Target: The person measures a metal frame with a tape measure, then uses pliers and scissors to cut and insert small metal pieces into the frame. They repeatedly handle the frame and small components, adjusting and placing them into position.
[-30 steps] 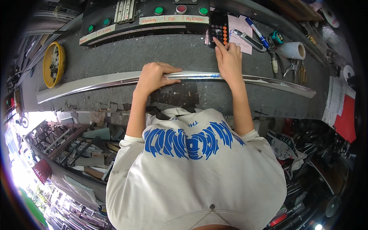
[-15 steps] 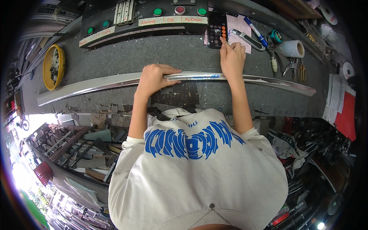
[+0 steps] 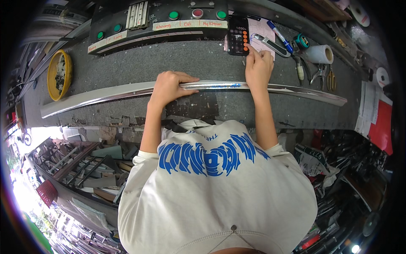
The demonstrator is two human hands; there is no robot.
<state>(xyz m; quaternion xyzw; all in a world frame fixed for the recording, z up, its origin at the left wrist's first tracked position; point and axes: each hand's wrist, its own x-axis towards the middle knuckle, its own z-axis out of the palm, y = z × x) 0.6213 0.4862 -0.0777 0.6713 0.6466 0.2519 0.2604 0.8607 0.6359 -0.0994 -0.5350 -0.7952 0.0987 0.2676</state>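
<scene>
- The left hand (image 3: 169,86) is closed over a long silvery metal strip (image 3: 105,94), fingers (image 3: 188,79) curled across its top edge and thumb along the near edge, holding it down on the worktop (image 3: 127,59)
- The strip lies across the grey, carpet-like worktop from far left to far right (its line bows only because of the lens), with a few blue marks on it between the two hands
- The right hand (image 3: 259,65) rests with its heel on or just over the strip; its index finger is stretched out to the lower right corner of a black calculator (image 3: 239,41) with orange keys, the other fingers loosely folded and holding nothing
- The calculator lies flat beyond the strip, partly on a pink sheet of paper (image 3: 259,30)
- Just right of it lie a utility knife (image 3: 272,45), a blue marker (image 3: 279,30), a small teal tape measure (image 3: 301,41), a white roll (image 3: 319,54) and pliers (image 3: 319,74)
- A yellow bowl (image 3: 59,74) of small bits stands at the far left, well apart from both hands
- Behind the worktop runs a dark control panel (image 3: 160,23) with green and red buttons
</scene>
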